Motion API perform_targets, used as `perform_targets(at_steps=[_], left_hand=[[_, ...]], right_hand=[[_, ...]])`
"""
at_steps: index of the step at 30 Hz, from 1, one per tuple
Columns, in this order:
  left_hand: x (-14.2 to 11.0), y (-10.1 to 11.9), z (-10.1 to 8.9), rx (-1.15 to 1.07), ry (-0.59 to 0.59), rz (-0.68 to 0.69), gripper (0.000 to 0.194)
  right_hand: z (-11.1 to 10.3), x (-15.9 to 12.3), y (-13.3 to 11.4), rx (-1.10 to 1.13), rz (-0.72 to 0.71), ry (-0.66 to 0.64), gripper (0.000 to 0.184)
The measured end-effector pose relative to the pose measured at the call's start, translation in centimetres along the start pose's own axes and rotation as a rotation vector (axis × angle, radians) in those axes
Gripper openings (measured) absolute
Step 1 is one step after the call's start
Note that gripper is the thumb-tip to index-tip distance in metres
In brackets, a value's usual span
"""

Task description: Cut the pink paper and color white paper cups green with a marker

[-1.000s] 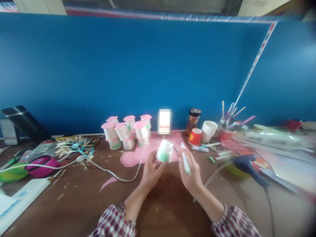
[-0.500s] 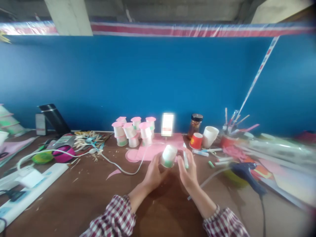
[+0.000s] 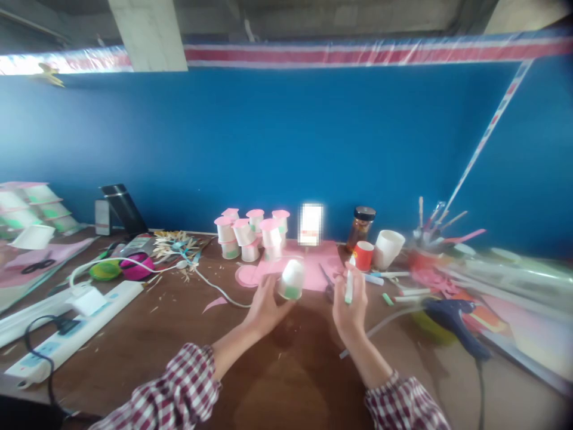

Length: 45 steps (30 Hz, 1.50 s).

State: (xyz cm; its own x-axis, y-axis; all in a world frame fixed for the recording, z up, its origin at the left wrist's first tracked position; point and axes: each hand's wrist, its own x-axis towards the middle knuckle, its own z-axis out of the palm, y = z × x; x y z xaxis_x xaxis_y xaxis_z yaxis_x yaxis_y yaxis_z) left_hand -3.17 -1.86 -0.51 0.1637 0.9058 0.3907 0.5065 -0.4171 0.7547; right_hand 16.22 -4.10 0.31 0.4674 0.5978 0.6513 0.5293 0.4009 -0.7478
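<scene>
My left hand grips a white paper cup, turned upside down, with a green patch near its rim. My right hand is closed round a white marker with a green end, held upright. Between the hands, a pair of scissors lies at the edge of a sheet of pink paper. Behind my left hand stand several stacked paper cups with pink paper tops and layers. A loose green marker cap lies right of my right hand.
A red cup, a white cup and a lidded jar stand behind my right hand. The glue gun rests at right. On the left are a power strip, a white cable and a black flask.
My hands have moved apart. The left has carried the cup slightly left, and the right has drawn back to the right with the marker. The view has shifted left.
</scene>
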Motion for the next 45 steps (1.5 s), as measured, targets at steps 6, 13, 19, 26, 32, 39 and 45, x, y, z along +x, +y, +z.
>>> perform_targets(at_steps=[6,13,19,26,32,39,45], left_hand=[[-0.3,0.4,-2.5,0.092,0.037,0.1,0.057],[1.1,-4.3,-8.1,0.404,0.224,-0.143,0.06],[4.4,-7.7,-11.4,0.718,0.226,-0.481,0.057],[4.9,-9.3,-12.5,0.807,0.155,-0.529,0.05],[5.0,-9.5,-12.8,0.833,0.096,-0.521,0.059],[4.4,-9.7,-13.5,0.8,0.05,-0.523,0.067],[1.6,-7.5,-12.1,0.814,0.243,-0.309,0.053]], right_hand=[[-0.1,0.3,0.3,-0.008,0.048,0.009,0.038],[0.2,-0.4,0.4,-0.021,0.035,-0.033,0.036],[0.2,-0.4,0.1,-0.066,0.016,-0.042,0.035],[0.2,-0.4,0.2,-0.08,0.042,-0.055,0.035],[0.2,-0.4,0.2,-0.079,0.034,-0.063,0.034],[0.2,-0.4,0.3,-0.072,0.029,-0.077,0.034],[0.2,-0.5,0.5,-0.056,0.037,-0.087,0.033]])
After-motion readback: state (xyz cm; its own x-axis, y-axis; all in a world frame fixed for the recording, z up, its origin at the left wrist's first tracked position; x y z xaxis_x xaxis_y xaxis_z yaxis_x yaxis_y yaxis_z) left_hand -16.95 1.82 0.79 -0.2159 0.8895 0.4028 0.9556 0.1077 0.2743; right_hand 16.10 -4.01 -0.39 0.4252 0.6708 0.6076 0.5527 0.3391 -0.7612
